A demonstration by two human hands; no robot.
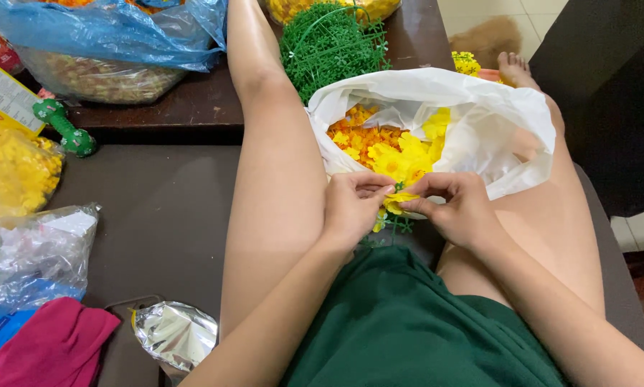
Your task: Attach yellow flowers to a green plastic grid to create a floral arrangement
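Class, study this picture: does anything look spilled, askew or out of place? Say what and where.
One yellow flower lies on the floor beyond the white bag, apart from the flowers inside it. Otherwise nothing stands out: the left hand and right hand pinch a yellow flower.

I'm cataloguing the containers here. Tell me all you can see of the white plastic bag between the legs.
The white plastic bag is thin, crinkled and slightly see-through. It lies between the person's legs with its mouth open toward the hands, rim rolled back. Inside are loose orange and yellow artificial flowers. Its far edge lies against a pile of green plastic stems. The left hand and right hand work just before its mouth.
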